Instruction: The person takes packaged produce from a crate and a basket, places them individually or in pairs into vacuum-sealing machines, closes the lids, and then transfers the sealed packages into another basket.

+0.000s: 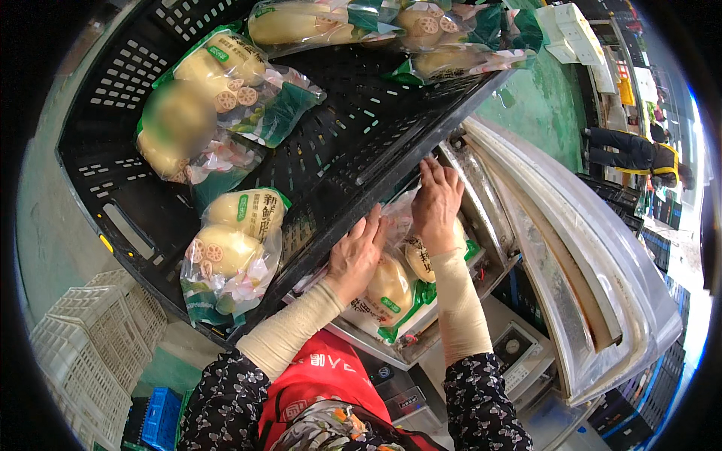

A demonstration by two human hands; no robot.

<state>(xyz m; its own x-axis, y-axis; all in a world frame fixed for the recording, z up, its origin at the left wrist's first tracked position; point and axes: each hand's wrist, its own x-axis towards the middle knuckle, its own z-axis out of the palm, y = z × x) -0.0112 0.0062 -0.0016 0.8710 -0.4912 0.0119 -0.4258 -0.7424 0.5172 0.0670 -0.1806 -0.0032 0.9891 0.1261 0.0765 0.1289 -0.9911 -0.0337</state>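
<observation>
My left hand (356, 253) lies with its fingers stretched at the near side of a large black plastic crate (389, 163). My right hand (437, 206) reaches over the top of a clear plastic bag of lotus root (389, 282), its fingertips by the crate's edge. That bag rests on the machine below the crate; its upper part is partly hidden by my hands. Inside the crate lie several similar bags with green and pink print, one bag (234, 248) near the left end and another (237, 73) farther up. Whether either hand grips anything is unclear.
A curved clear cover (569, 253) stands raised to the right of the metal machine. A control panel with a dial (512, 345) is below it. White plastic crates (101, 332) and a blue crate (161, 420) stand lower left. A person (637, 155) is at the far right.
</observation>
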